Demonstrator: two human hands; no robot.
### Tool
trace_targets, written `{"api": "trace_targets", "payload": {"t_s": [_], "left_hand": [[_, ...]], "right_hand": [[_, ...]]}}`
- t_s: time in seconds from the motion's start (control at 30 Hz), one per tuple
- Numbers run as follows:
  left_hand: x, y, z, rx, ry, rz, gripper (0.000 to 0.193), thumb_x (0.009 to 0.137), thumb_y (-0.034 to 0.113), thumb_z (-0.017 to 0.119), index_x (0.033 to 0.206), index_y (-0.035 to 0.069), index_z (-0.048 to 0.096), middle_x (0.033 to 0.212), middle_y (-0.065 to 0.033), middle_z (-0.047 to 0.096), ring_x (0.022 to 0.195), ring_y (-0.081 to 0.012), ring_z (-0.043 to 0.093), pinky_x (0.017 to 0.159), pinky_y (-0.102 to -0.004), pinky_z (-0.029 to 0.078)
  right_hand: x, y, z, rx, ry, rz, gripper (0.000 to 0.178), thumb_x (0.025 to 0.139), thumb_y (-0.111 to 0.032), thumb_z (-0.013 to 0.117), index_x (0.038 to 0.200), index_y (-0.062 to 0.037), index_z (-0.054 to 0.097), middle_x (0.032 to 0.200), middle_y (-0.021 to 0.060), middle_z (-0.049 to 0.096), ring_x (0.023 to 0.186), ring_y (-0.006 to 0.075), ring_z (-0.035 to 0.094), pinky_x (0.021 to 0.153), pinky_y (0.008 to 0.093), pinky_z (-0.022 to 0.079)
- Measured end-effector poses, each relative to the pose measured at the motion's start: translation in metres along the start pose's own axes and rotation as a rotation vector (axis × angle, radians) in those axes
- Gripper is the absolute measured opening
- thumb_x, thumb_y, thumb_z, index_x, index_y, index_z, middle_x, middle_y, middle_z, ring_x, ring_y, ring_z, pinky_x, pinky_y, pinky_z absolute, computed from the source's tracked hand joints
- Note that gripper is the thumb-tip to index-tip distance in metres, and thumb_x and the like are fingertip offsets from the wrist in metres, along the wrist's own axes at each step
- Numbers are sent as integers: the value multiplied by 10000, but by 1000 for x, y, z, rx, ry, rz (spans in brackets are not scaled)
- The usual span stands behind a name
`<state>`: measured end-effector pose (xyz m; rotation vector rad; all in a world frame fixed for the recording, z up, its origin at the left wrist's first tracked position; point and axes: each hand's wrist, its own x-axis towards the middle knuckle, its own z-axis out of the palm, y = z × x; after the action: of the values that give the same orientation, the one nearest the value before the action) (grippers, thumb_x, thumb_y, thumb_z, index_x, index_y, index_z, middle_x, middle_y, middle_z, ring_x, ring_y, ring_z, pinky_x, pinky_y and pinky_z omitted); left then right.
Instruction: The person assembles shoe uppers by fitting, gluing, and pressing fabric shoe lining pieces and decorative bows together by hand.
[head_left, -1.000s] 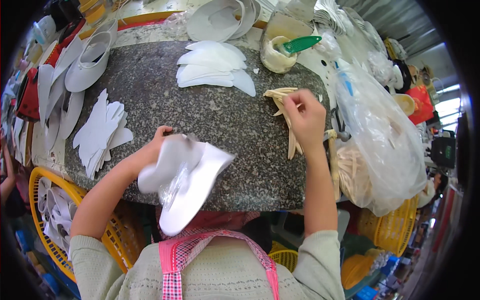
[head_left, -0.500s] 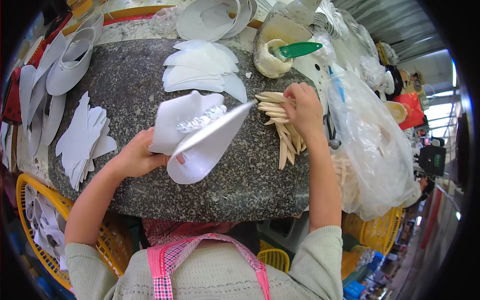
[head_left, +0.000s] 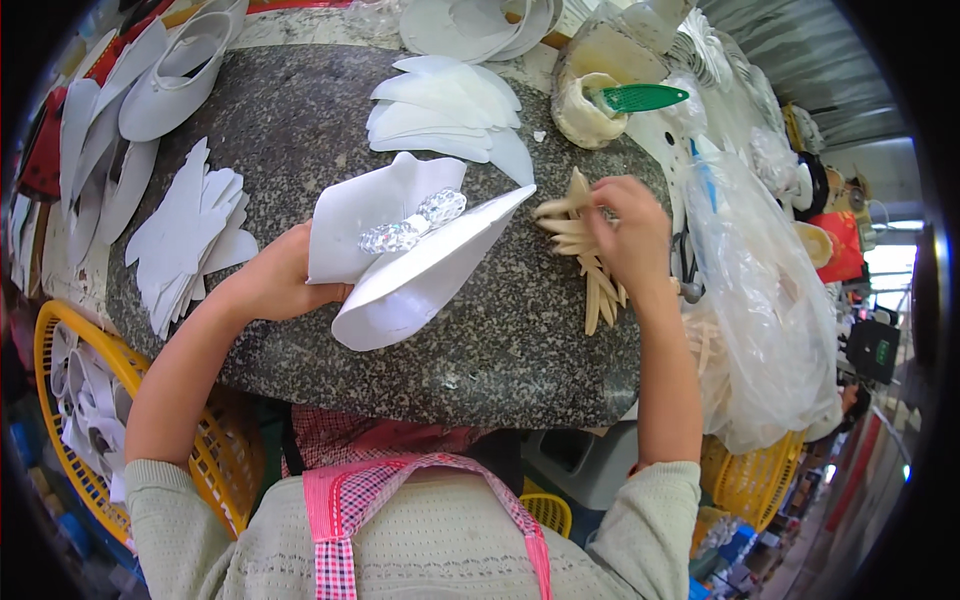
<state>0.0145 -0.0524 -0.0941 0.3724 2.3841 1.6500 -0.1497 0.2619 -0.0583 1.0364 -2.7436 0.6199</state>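
While the left hand (head_left: 275, 285) pinched the soft, bendy white shoe piece (head_left: 415, 265) mid-table by its plain edge, away from its breakable beads (head_left: 412, 222), the right hand (head_left: 628, 232) gripped thin sticks (head_left: 590, 270) near the right edge.

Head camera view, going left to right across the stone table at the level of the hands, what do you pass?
Fanned stack of white cut pieces → left hand → white shoe upper with a clear gem ornament → tan sticks → right hand → clear plastic bag.
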Motion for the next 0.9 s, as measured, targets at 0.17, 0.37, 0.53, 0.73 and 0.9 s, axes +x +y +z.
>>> {"api": "trace_targets", "payload": {"t_s": [0.17, 0.37, 0.53, 0.73, 0.9], "left_hand": [[-6, 0, 0, -30, 34, -42, 350, 658, 37, 693, 996, 17, 605, 959, -133, 622, 933, -306, 582, 851, -373, 441], [-2, 8, 0, 12, 3, -4, 309, 674, 31, 668, 979, 38, 624, 949, -117, 622, 918, -283, 590, 837, -360, 445], [-3, 9, 1, 18, -5, 11, 303, 676, 6, 644, 972, 70, 644, 955, -110, 626, 893, -260, 599, 828, -352, 451], [-5, 4, 3, -26, 32, -16, 293, 683, -15, 635, 966, 60, 642, 935, -105, 630, 875, -231, 604, 815, -332, 458], [-5, 2, 0, -37, -1, 7, 299, 690, -29, 630, 976, 60, 634, 886, -93, 636, 830, -199, 608, 784, -314, 468]], "right_hand": [[-14, -13, -30, -361, 295, 19, 92, 703, -37, 586, 784, -64, 551, 777, 95, 528, 632, 291, 563, 564, 393, 456], [-71, -13, 1, -483, -62, -242, 102, 731, -15, 551, 829, 4, 570, 810, 105, 506, 649, 273, 563, 571, 352, 476], [-62, -27, -14, -289, -171, -193, 138, 726, -59, 621, 831, 25, 586, 980, 146, 581, 785, 301, 598, 681, 378, 484], [-67, -22, -26, 137, -443, 31, 94, 749, -84, 644, 806, -34, 589, 1261, 220, 460, 1098, 371, 486, 888, 393, 403], [-71, -28, -33, 271, -556, 39, 64, 742, -25, 622, 798, -38, 594, 1396, 240, 303, 1278, 373, 316, 1027, 379, 260]]}}
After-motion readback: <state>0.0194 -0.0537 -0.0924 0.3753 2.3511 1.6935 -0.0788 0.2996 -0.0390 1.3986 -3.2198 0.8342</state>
